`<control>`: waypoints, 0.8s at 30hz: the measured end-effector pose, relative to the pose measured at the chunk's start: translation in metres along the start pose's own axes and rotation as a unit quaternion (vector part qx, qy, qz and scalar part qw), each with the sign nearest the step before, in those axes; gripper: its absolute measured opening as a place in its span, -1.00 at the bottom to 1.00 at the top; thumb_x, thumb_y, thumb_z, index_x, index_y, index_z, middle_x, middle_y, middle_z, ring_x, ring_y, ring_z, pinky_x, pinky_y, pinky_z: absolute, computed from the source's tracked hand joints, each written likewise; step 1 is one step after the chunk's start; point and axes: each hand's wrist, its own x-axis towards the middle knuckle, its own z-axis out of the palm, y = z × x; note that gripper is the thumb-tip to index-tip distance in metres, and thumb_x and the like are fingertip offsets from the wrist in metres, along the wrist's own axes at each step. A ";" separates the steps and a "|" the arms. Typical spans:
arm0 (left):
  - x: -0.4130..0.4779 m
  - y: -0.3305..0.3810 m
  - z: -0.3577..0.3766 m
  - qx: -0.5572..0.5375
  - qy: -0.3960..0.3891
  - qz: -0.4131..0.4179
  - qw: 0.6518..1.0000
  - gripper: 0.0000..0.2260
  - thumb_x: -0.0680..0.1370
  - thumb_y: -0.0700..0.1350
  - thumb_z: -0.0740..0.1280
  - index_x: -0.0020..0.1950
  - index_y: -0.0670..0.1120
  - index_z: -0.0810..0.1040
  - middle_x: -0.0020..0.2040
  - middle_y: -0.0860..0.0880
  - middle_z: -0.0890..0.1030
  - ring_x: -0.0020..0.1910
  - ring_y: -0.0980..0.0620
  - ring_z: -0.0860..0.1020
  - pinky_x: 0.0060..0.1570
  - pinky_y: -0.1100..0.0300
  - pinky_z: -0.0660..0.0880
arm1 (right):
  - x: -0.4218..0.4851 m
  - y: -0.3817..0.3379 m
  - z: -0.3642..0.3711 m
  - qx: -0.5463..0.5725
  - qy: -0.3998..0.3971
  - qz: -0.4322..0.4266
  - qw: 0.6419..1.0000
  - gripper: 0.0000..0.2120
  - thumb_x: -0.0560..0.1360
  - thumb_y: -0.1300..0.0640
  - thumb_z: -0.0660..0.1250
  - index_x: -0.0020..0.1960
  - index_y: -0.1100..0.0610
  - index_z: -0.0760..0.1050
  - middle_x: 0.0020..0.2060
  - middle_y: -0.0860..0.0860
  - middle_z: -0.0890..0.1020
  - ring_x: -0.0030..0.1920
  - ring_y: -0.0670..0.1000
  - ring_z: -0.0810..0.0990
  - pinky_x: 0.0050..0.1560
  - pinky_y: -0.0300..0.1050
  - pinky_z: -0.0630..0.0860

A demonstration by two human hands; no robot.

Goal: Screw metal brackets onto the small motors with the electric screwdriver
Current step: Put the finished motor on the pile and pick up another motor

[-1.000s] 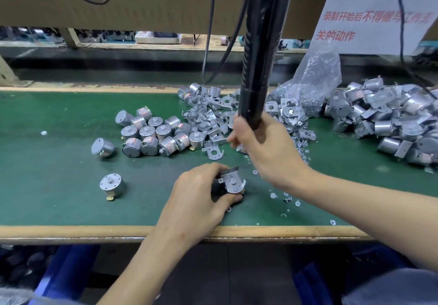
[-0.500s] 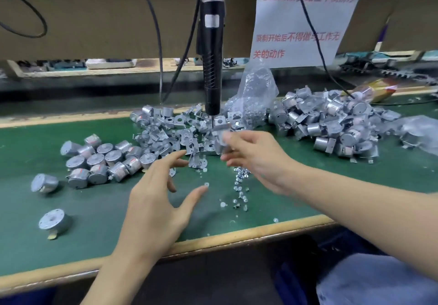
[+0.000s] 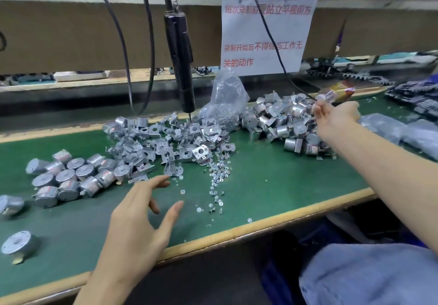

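My left hand [image 3: 142, 217] hovers open over the green mat [image 3: 272, 181], fingers spread, holding nothing. My right hand [image 3: 336, 117] reaches far right over the pile of bracketed motors [image 3: 284, 124] and pinches a small silver motor [image 3: 323, 97] at its fingertips. The black electric screwdriver [image 3: 180, 63] hangs free from its cable, tip just above the heap of loose metal brackets [image 3: 166, 143]. Bare motors [image 3: 71, 176] lie grouped at the left. Loose screws [image 3: 218, 179] are scattered in the middle.
A clear plastic bag of small parts [image 3: 225, 93] stands behind the brackets. Two single motors [image 3: 17, 243] lie near the left front edge. Black cables [image 3: 128, 67] hang at the back. More bags [image 3: 403, 131] lie at the far right. A paper notice [image 3: 265, 34] hangs on the back wall.
My right hand let go of the screwdriver, took the bracketed motor from my left hand and carried it right to the pile. My left hand opened. The screwdriver swung up and hangs free.
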 end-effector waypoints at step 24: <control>-0.003 -0.094 -0.096 0.347 -0.076 -0.347 0.868 -0.50 0.36 0.03 0.57 0.15 -0.21 0.51 0.01 -0.32 0.59 0.05 -0.35 0.53 0.02 -0.12 0.46 | -0.185 0.146 0.090 -0.377 -0.563 -0.143 0.721 -0.62 0.52 0.12 0.53 0.18 0.30 0.47 0.07 0.24 0.68 -0.01 0.02 0.69 0.15 -0.17 0.59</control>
